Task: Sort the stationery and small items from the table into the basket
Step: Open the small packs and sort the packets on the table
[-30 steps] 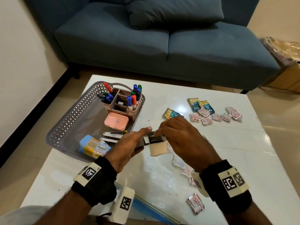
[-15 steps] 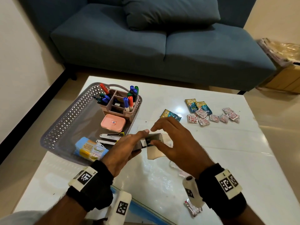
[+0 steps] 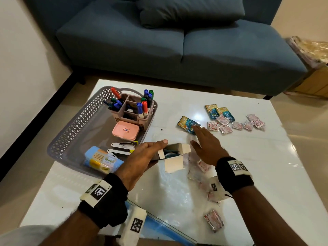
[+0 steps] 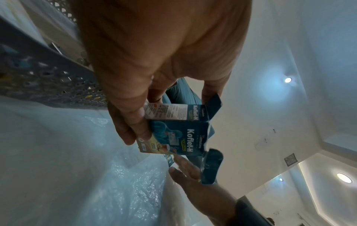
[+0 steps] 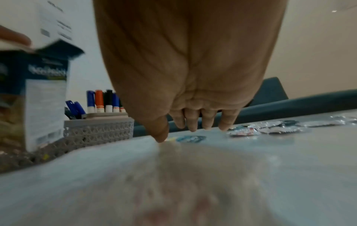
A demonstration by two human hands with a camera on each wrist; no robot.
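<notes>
My left hand (image 3: 157, 148) grips a small blue cardboard box (image 3: 174, 151) just off the right wall of the grey lattice basket (image 3: 71, 132). The box's end flaps stand open. In the left wrist view the fingers and thumb of the left hand (image 4: 168, 111) clamp the box (image 4: 179, 134), printed "Koflet-H". My right hand (image 3: 197, 135) is open and empty, stretched low over the table toward a blue and yellow sachet (image 3: 186, 122). Its fingertips reach the sachet's near end. In the right wrist view the right hand (image 5: 179, 133) hovers just above the tabletop before the sachet (image 5: 191, 139).
Inside the basket are a pen organiser (image 3: 132, 110), a pink case (image 3: 125, 130), staplers (image 3: 124, 144) and a tissue pack (image 3: 101, 160). Two more blue sachets (image 3: 217, 111) and several red-white sachets (image 3: 236, 124) lie at the far right, others (image 3: 213, 220) near my right wrist. A blue sofa stands beyond.
My right hand let go of the box's flaps and moved forward and right toward the blue and yellow sachet. The left hand kept hold of the box, now with its flaps open.
</notes>
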